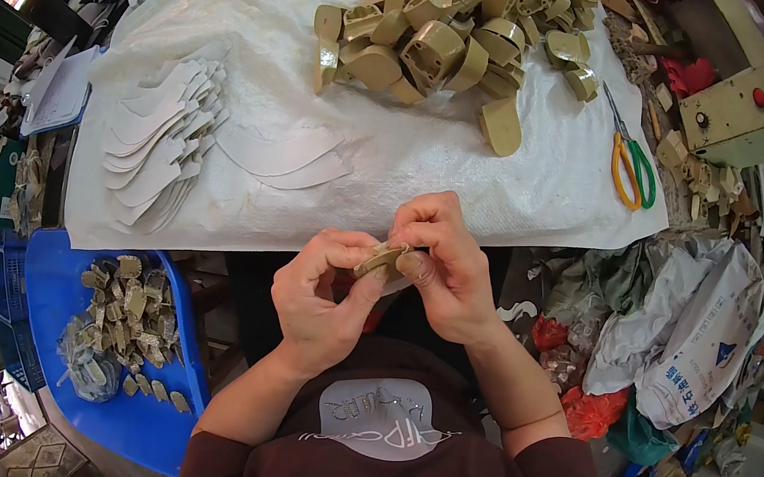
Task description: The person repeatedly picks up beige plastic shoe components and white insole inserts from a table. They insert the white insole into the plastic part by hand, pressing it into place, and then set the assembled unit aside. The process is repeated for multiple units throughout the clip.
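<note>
Head view: little tan piece pinched in both hands, right off the table edge

So the thing being worked on is this small tan piece (382,259), up in the air in front of the person's chest, just off the near edge of the white sheet (392,167). Hands are close together on it: left hand (327,297) has it nipped between thumb and fingers, right hand (444,269) has its fingertips closed at the other end. Fingers hide a lot of it, so I can't tell the full shape.

My guess on handling: light, fairly stiff, probably hard plastic or something coated. If it's as glossy as the pile, it could be a bit slick, so I'd hold it by the edges, thumb against finger, one hand per end. Doesn't look super fragile, but I wouldn't lean on any thin rim.

Materials: the pile of tan blocks (433,50) at the far side is shiny, chunky and curved, some with holes in the flat faces. The stack of white cutouts (164,140) is thin, matte and crescent-shaped, fanned out like cards. The sheet looks woven and crinkly. Scissors (629,161) have skinny metal blades with one orange and one green loop. Down left, rough brownish bits (133,306) sit on smooth blue plastic (106,429).
</note>
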A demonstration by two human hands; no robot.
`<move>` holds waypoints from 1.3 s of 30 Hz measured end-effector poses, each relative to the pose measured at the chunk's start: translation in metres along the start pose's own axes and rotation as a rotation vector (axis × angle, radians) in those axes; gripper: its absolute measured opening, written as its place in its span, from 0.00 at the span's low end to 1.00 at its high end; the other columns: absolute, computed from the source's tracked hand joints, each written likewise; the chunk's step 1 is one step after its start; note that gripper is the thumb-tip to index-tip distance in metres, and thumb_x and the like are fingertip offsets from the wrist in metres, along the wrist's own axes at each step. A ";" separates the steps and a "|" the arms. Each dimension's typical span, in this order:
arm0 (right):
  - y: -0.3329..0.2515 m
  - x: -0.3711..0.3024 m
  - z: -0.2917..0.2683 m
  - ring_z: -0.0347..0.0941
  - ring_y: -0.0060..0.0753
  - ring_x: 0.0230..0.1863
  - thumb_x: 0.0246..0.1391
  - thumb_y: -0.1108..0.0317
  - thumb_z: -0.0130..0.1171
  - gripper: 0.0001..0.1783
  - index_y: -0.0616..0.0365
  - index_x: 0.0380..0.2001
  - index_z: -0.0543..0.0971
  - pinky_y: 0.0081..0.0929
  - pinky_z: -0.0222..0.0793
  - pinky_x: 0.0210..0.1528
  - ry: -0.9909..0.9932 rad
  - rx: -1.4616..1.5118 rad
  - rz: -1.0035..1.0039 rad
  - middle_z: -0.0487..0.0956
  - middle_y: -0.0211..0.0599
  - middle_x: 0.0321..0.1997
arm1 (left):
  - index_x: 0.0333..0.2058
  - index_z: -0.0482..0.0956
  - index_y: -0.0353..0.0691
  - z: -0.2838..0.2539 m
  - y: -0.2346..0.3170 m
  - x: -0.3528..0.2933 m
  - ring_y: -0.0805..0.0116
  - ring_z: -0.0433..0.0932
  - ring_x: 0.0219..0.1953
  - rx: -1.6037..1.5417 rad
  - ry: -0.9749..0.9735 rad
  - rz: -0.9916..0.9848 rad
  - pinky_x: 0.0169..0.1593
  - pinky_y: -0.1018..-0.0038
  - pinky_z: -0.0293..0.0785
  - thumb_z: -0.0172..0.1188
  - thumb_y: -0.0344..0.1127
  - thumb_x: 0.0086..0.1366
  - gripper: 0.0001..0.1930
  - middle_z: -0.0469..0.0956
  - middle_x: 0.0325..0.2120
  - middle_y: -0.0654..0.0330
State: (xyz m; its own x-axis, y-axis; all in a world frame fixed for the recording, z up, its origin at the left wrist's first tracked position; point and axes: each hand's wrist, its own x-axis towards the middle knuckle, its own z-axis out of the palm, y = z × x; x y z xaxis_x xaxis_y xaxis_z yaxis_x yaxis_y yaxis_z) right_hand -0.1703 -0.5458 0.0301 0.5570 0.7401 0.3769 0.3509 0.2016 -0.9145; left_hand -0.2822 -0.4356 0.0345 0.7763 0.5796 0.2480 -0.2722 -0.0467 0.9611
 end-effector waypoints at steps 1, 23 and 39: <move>-0.002 0.001 -0.001 0.62 0.39 0.44 0.47 0.76 0.61 0.10 0.56 0.34 0.75 0.32 0.61 0.46 -0.006 0.009 0.007 0.72 0.33 0.41 | 0.33 0.75 0.32 -0.001 0.000 0.000 0.74 0.77 0.36 -0.014 0.001 -0.017 0.37 0.80 0.75 0.62 0.19 0.56 0.07 0.78 0.37 0.53; -0.007 0.001 -0.026 0.74 0.31 0.47 0.41 0.70 0.71 0.33 0.59 0.52 0.69 0.31 0.69 0.50 -0.090 0.221 0.125 0.79 0.33 0.46 | 0.35 0.81 0.41 -0.010 -0.002 0.011 0.55 0.71 0.48 0.343 -0.193 0.589 0.48 0.66 0.69 0.66 0.29 0.51 0.10 0.72 0.47 0.50; -0.005 -0.001 -0.001 0.75 0.27 0.30 0.55 0.61 0.59 0.18 0.58 0.46 0.74 0.23 0.73 0.29 -0.069 0.265 0.131 0.67 0.39 0.52 | 0.64 0.43 0.38 0.001 -0.001 -0.006 0.65 0.75 0.35 -0.421 -0.271 -0.348 0.30 0.72 0.75 0.41 0.59 0.67 0.38 0.67 0.46 0.48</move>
State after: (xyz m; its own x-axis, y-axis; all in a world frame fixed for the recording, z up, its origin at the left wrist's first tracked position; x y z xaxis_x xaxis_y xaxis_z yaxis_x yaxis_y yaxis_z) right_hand -0.1716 -0.5483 0.0348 0.5293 0.8107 0.2503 0.0654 0.2551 -0.9647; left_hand -0.2858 -0.4399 0.0326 0.9620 0.2730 0.0037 -0.1356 0.4661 0.8742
